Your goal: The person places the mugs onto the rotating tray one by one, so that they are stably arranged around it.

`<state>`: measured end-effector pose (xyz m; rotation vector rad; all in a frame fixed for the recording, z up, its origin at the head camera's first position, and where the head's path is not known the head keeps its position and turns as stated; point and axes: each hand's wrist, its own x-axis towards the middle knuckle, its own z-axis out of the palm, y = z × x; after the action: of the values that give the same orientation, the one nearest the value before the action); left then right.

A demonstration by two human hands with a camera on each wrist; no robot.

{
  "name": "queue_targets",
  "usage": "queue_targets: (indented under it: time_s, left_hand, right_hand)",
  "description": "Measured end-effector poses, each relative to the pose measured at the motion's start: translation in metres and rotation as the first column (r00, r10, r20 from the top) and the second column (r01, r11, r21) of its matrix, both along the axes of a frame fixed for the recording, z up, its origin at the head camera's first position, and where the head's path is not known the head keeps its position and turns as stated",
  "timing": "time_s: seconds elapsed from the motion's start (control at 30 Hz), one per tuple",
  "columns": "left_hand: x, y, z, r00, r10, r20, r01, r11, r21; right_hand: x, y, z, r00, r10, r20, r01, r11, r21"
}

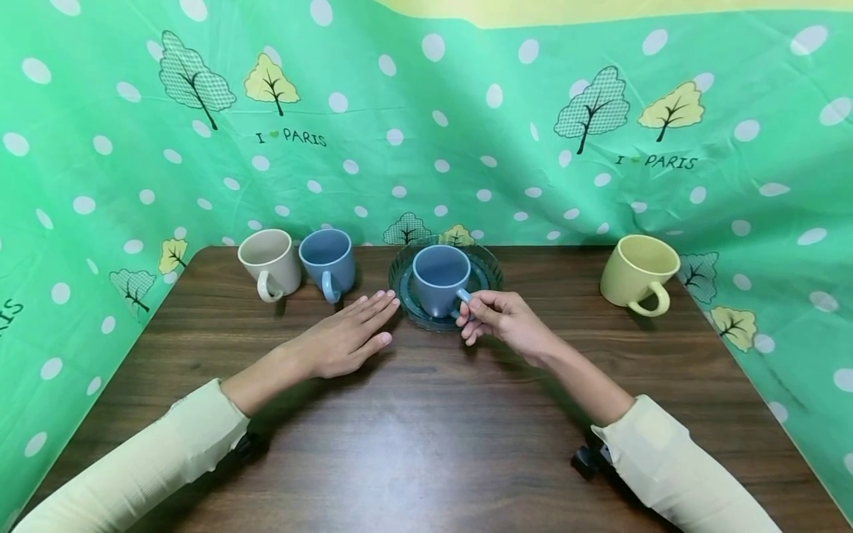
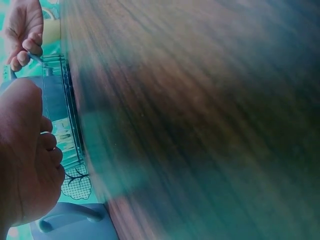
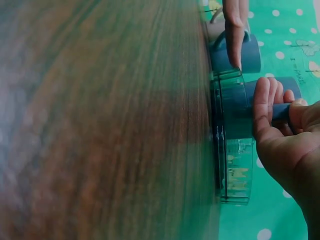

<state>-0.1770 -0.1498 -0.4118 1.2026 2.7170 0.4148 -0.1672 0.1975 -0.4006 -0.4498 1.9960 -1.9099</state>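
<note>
Mug handle (image 1: 463, 295) pinched in right hand (image 1: 508, 322), left hand (image 1: 348, 334) outstretched

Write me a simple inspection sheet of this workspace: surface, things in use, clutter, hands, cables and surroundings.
Surface: dark wood-grain table, with a patch of glare.
Things in use: held blue mug, upright within the rim of a glass dish; whether its base touches the dish is unclear.
Clutter: three other upright mugs: pale mug and second blue mug on the left, yellow mug on the right.
Hands: right hand grips the handle; left hand, fingers straight, is at the dish's edge, contact unclear.
Cables: nothing seen.
Surroundings: green dotted cloth with printed trees, behind and on both sides.
</note>
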Motion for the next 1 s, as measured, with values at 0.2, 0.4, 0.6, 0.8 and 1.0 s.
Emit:
queue_targets:
  time_s: [0.2,0.4,0.6,0.8,1.0]
  left_hand:
    - [0.001,0.0,-0.002,1.0,0.006,0.013,-0.006,1.0,-0.001]
    - [0.004,0.002,-0.002,1.0,0.002,0.021,-0.002,1.0,0.001]
    - [0.007,0.003,-0.002,1.0,-0.001,0.022,0.001,1.0,0.0]
    - [0.01,0.006,-0.003,1.0,-0.001,0.022,0.001,1.0,-0.008]
    - [0.014,0.009,-0.003,1.0,-0.01,0.012,0.01,1.0,-0.02]
  right_hand:
    - [0.002,-0.005,0.001,1.0,0.012,-0.003,-0.012,1.0,-0.016]
    - [0.002,-0.009,0.001,1.0,0.026,-0.01,-0.027,0.999,-0.033]
    - [0.002,-0.011,0.0,0.999,0.028,-0.015,-0.029,0.999,-0.042]
    - [0.001,-0.013,-0.001,0.999,0.035,-0.012,-0.035,0.998,-0.049]
    - [0.001,-0.015,0.0,0.999,0.044,-0.007,-0.044,0.998,-0.046]
